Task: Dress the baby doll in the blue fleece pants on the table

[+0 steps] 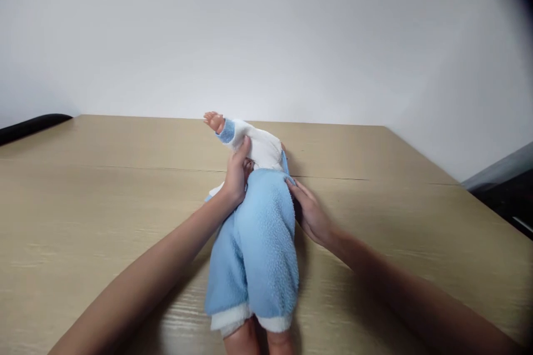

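Note:
A baby doll (254,233) lies on the wooden table (104,188), its legs toward me, in fluffy light-blue trousers with white cuffs and a white top. One doll arm with a blue cuff (226,130) sticks up at the far end. My left hand (236,175) is closed on the doll's side at the top edge of the blue trousers. My right hand (310,212) grips the other side of the waistband, fingers curled into the fleece. The doll's head is hidden behind its body.
A white partition wall (266,44) rises right behind the table and along its right side. A black object (29,125) lies at the table's far left edge. Dark furniture (508,194) stands beyond the right edge.

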Tool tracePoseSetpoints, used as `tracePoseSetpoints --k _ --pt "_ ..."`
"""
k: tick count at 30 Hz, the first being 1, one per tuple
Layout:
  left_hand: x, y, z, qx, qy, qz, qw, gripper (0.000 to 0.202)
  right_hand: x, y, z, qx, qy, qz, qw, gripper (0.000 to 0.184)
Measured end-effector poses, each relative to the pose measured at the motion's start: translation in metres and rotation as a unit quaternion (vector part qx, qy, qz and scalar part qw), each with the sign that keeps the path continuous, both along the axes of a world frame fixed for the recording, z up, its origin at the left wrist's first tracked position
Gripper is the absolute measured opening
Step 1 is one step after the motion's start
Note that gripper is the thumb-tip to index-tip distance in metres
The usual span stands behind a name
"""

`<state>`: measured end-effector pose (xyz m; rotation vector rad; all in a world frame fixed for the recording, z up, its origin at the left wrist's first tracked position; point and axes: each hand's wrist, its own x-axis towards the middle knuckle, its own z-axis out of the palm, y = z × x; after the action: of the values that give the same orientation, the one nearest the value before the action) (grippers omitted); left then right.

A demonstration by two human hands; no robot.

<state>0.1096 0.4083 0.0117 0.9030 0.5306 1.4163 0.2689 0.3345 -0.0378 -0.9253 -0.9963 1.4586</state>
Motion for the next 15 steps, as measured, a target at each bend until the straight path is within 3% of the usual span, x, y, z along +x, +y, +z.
tracePoseSetpoints --k 3,8,15 --pt "-0.008 0.003 0.0 -0.014 -0.027 -0.044 0.999 0.058 -0.004 0.0 -0.004 0.003 -0.013 0.025 1.0 0.047" --pt "-0.019 0.011 -0.003 -0.016 -0.018 -0.053 0.998 0.058 0.011 -0.003 -0.009 0.092 -0.167 0.11 0.976 0.046" --pt "-0.044 0.027 -0.009 -0.005 0.028 -0.049 0.998 0.067 0.005 -0.006 -0.01 0.114 -0.312 0.114 0.936 0.039"
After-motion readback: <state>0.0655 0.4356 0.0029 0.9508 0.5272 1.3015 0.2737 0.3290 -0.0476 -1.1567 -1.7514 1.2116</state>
